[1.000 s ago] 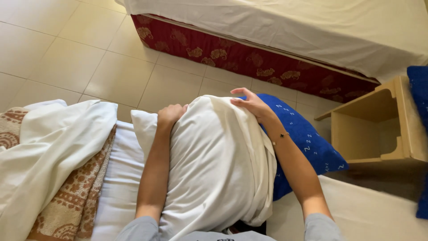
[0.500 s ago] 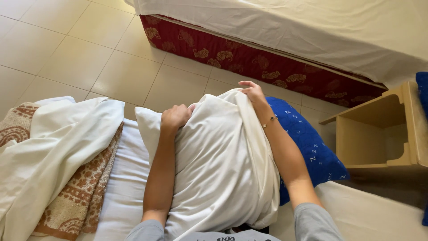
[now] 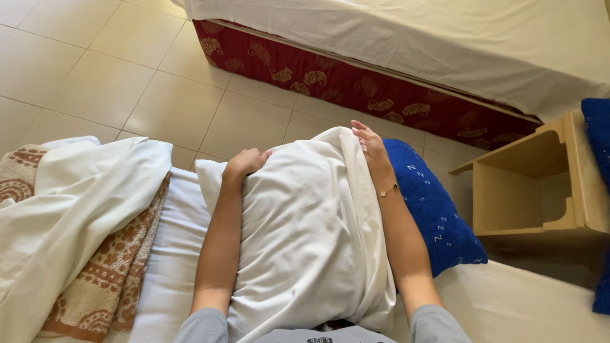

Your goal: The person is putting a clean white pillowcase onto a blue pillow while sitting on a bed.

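White cloth covered the pillow [image 3: 311, 235], which stood on end on the near bed between both forearms. The left hand [image 3: 244, 162] was clenched on its far left corner; the right hand [image 3: 368, 143] lay flat against its far right edge, fingers extended. A blue cushion [image 3: 435, 209] lay just right, a wooden nightstand [image 3: 540, 184] farther right.

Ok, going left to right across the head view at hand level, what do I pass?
Patterned towel → left hand → white pillow → right hand → blue pillow → wooden bedside cabinet.
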